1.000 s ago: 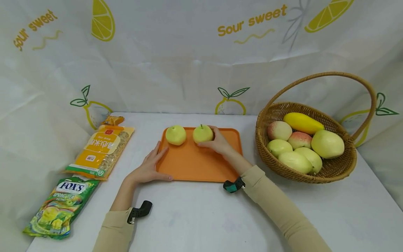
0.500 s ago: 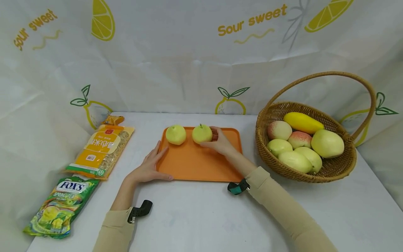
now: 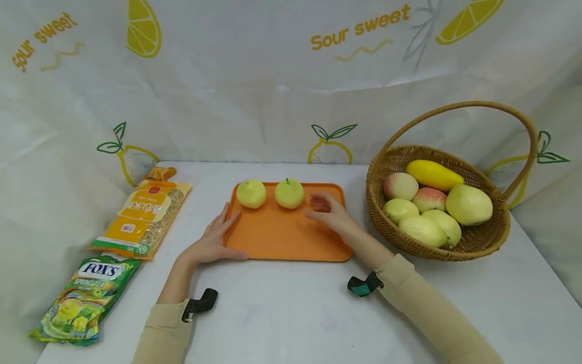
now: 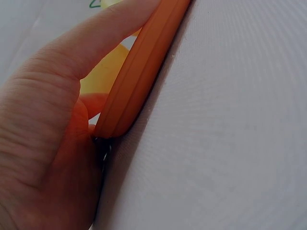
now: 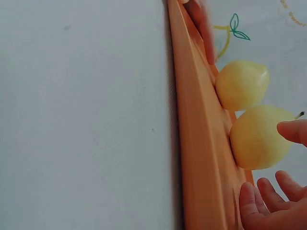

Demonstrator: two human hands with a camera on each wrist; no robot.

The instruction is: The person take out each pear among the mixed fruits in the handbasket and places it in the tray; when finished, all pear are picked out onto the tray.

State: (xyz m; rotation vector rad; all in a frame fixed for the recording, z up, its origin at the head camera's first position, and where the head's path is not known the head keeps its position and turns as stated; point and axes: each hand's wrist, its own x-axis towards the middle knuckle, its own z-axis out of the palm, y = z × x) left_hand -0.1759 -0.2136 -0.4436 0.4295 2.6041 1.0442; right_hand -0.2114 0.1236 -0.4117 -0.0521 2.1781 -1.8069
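Note:
An orange tray (image 3: 282, 237) lies on the white table, with two pale yellow-green pears near its back edge: a left pear (image 3: 251, 193) and a right pear (image 3: 289, 193) with a dark stem. My left hand (image 3: 213, 240) rests at the tray's front left corner, fingers spread along the left rim and thumb along the front edge. In the left wrist view the thumb lies on the tray's side (image 4: 139, 72). Over the tray's right part, my right hand (image 3: 332, 215) holds nothing. Its fingers are loosely bent, and a gap shows between them and the right pear.
A wicker basket (image 3: 375, 222) with a tall handle stands at the right, holding peaches, pale green fruits and a long yellow fruit. On the left lie a green FOX'S candy bag (image 3: 86, 298), an orange and clear grain bag (image 3: 143, 217) and a small orange packet (image 3: 160, 173).
My right hand has let go of the right pear and drawn back to the right and toward me. The pear stays on the tray. The left hand keeps its place at the corner.

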